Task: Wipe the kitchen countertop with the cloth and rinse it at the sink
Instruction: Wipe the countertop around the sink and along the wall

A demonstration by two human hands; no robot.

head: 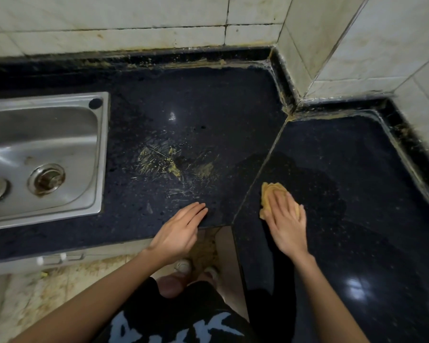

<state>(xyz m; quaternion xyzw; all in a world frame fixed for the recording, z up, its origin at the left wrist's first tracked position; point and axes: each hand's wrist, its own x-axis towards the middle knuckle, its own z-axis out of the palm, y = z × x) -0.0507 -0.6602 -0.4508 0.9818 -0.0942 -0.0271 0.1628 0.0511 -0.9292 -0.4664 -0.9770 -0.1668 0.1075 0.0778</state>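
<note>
A crumpled tan cloth (273, 191) lies on the right slab of the black speckled countertop (357, 194). My right hand (286, 221) presses flat on the cloth with straight fingers, covering its near part. My left hand (181, 229) rests flat on the counter's front edge, fingers straight, holding nothing. Yellowish smears (169, 162) mark the counter in the middle, beyond my left hand. The steel sink (42, 154) is set into the counter at the left, its drain (46, 179) showing.
White tiled walls (134, 26) close the back, and a tiled column (332, 45) juts into the corner. Yellow grime lines the back seam (208, 61). A damp dark patch (320, 184) spreads around the cloth. Stained floor tiles (47, 293) lie below the counter edge.
</note>
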